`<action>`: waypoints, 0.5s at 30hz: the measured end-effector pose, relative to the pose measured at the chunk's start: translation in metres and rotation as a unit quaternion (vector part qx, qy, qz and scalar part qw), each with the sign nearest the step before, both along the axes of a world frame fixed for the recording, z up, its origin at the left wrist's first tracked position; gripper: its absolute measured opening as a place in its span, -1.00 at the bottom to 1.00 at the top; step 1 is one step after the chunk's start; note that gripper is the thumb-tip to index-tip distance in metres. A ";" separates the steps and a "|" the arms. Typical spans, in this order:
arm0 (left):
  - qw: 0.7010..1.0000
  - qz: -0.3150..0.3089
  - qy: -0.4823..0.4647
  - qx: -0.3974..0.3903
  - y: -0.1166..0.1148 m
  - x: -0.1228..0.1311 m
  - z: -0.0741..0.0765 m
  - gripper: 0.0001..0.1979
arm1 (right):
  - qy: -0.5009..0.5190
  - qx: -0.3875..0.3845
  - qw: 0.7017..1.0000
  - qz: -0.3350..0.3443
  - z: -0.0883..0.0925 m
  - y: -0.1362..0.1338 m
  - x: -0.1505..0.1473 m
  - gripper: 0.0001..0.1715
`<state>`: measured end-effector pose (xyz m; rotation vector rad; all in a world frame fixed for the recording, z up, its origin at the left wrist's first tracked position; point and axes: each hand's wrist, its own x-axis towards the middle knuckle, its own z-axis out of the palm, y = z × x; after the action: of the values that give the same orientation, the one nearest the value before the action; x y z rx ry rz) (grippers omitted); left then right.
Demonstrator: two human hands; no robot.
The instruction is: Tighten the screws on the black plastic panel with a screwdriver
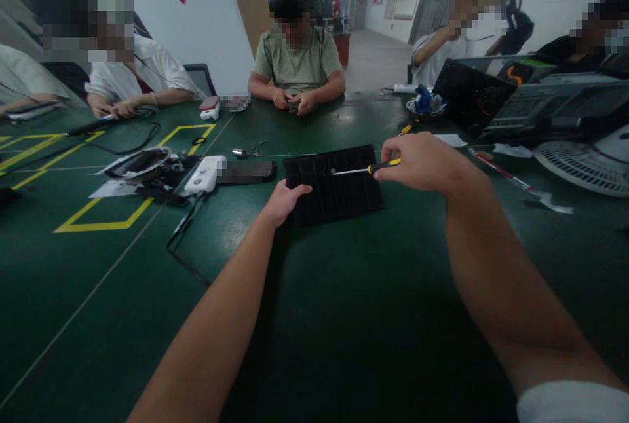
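Observation:
A flat black rectangular panel [334, 203] lies on the green table in front of me, or just above it; I cannot tell which. My left hand [285, 203] grips its left edge, thumb on top and fingers hidden beneath. In my right hand [417, 160] is a screwdriver [386, 165] with a yellow and black handle, held near level. Its metal shaft points left across the panel, and the tip is at a small light round spot [333, 172] near the upper middle.
Left of the panel are a dark phone-like slab [248, 172], a white device [205, 174] with a cable, and small metal parts [238, 152]. At right stand a white fan grille [582, 164] and grey equipment [555, 105]. Several people sit around the green table [368, 331].

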<state>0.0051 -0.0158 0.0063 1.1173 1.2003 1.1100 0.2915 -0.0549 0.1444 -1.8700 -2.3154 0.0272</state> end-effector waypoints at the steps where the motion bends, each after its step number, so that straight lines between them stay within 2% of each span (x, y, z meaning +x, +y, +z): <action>1: 1.000 -0.002 -0.001 0.001 0.000 0.000 0.000 -0.61 | 0.000 0.000 1.000 0.000 0.000 0.000 0.000 -0.69; 15: 1.000 -0.009 -0.007 0.001 0.001 -0.003 -0.002 -0.63 | -0.001 0.008 1.000 -0.019 0.004 -0.001 -0.001 -0.72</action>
<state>0.0022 -0.0150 0.0046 1.1176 1.1771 1.1039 0.2910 -0.0555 0.1484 -1.9077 -2.2727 0.0034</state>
